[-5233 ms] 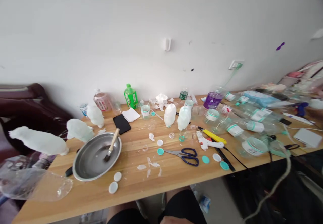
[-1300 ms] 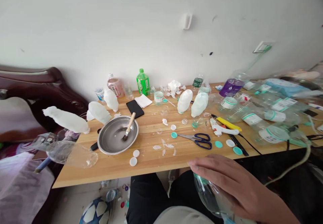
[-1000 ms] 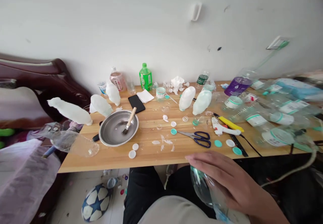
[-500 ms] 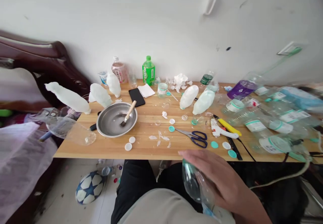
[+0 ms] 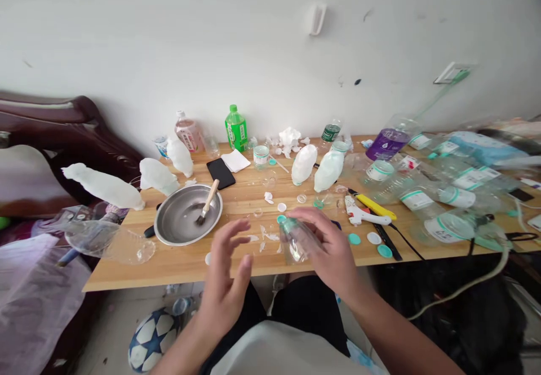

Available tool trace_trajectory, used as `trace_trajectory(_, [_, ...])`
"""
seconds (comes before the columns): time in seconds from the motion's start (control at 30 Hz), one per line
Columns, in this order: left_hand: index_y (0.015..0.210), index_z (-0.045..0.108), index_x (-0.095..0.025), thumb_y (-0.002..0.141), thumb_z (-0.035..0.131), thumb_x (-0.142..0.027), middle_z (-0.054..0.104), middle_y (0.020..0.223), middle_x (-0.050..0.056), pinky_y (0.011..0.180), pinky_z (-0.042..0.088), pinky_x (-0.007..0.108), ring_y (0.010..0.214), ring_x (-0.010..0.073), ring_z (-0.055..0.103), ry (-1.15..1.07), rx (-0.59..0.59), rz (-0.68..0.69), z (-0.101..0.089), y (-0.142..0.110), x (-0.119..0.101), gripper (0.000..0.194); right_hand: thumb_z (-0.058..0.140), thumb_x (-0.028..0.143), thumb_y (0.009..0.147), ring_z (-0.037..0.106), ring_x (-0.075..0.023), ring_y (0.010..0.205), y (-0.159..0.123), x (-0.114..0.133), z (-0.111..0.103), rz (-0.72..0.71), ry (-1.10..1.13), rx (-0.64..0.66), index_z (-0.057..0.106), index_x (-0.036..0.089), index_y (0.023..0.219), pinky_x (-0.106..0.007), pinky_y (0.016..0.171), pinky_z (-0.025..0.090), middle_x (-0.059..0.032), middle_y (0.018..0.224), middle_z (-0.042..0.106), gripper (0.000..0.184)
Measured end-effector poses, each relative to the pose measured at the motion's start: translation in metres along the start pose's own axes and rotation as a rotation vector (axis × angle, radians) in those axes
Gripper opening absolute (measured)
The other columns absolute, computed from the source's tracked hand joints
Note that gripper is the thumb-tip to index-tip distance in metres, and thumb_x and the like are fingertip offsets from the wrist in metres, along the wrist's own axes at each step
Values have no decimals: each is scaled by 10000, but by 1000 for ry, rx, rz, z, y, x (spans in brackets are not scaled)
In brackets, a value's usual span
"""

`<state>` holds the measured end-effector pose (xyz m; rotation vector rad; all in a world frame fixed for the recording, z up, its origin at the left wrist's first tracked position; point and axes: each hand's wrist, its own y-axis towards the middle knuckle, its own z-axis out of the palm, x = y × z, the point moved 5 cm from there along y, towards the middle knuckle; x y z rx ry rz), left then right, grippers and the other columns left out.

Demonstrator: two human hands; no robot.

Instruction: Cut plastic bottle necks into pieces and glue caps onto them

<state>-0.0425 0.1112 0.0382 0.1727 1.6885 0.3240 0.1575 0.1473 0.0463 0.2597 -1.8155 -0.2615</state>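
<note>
My right hand (image 5: pixel 327 245) is closed around a clear plastic bottle piece (image 5: pixel 296 242) with a green neck, held upright near the table's front edge. My left hand (image 5: pixel 226 273) hangs to its left with fingers apart and nothing in them. Torn white scraps (image 5: pixel 262 238) lie on the wooden table (image 5: pixel 177 262) behind the hands. A steel bowl (image 5: pixel 188 214) stands to the left with a wooden-handled brush (image 5: pixel 207 203) in it. The scissors seen earlier are mostly hidden behind my right hand.
White-coated bottle shapes (image 5: pixel 304 164) stand on both sides. To the right lie a glue gun (image 5: pixel 363 215), a yellow-handled cutter (image 5: pixel 374 206), caps (image 5: pixel 374 238) and many clear bottles (image 5: pixel 422 200). A phone (image 5: pixel 220 173) and a green bottle (image 5: pixel 235 128) are at the back.
My right hand has brought the bottle piece up and left, from over my lap to the table's front edge. My left hand has come into view. The camera has turned slightly right.
</note>
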Motion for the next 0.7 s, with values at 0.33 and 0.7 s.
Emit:
trace_trajectory(0.33, [1440,330,-303,945,467,-173,483,1392,125,1049,448,470,1271,250,496,134,69,116,47,-15,23,530,577,152,908,626,-219,1077,-16,10,21,-326,-166,-259,647,253,1112,-410,890,556,-91,1136,643,238])
trace_trajectory(0.7, [1155,539,-227,933,484,-151,645,1062,84,860,544,372,992,196,650,230,-45,138,30,-9,48,242,544,2,885,660,-169,915,-28,-3,41,-433,-292,-110,591,241,1242,-306,812,579,-72,975,653,432])
